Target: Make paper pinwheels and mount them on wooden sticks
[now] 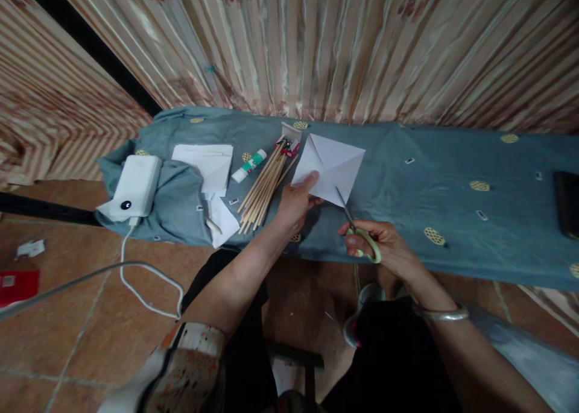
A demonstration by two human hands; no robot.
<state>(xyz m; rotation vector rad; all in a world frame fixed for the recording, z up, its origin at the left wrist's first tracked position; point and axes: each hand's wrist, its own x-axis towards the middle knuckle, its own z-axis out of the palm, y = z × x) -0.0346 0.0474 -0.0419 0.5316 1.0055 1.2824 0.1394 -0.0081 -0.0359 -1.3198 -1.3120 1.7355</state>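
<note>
A square sheet of white paper (pixel 337 160) with diagonal creases is held up over the cloth. My left hand (pixel 296 202) pinches its left lower edge, thumb on top. A slit shows near its upper left corner. In my right hand (pixel 375 241) is a pair of scissors (pixel 347 213) with light green handles, fingers through the loops. The blades meet the paper at its lower corner. Just left of the paper lies a bundle of thin wooden sticks (pixel 262 196), their far ends at a small open red-and-white box (pixel 289 141) with small metal items.
A glue stick (pixel 249 166) lies beside the sticks, near stacked white paper (pixel 210 163) and a loose scrap (pixel 221 220). A white power bank (pixel 137 186) with a cable sits left. A dark object (pixel 567 205) is at far right. Pleated curtains (pixel 316 51) hang behind.
</note>
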